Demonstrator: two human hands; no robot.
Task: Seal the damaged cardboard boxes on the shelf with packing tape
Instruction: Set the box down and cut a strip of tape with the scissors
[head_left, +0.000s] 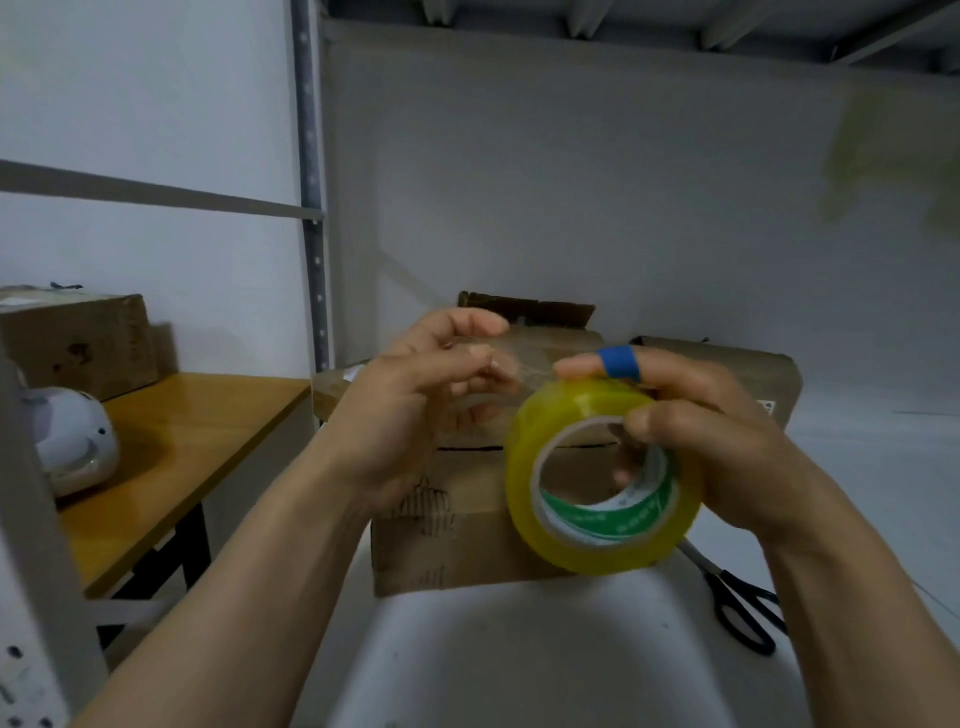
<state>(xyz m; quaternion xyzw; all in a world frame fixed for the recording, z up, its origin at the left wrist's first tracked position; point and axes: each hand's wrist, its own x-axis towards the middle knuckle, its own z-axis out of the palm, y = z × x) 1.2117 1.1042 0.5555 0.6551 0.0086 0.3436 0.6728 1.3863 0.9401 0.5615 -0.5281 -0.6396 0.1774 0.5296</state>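
Observation:
A yellowish roll of clear packing tape (602, 480) is held up in front of a brown cardboard box (441, 525) on the white shelf. My right hand (727, 436) grips the roll, thumb at the core and fingers over the top, with a blue band on the index finger. My left hand (421, 400) pinches the free end of the clear tape, pulled a short way leftward off the roll. The box's top flap (524, 309) at the back stands raised and torn. A second brown box (743, 374) sits behind to the right, partly hidden by my right hand.
Black-handled scissors (737, 603) lie on the white shelf surface (519, 649) at the right. A grey shelf upright (311, 208) stands left of the box. Beyond it is a wooden table (182, 441) with another cardboard box (78, 338) and a white rounded object (72, 441).

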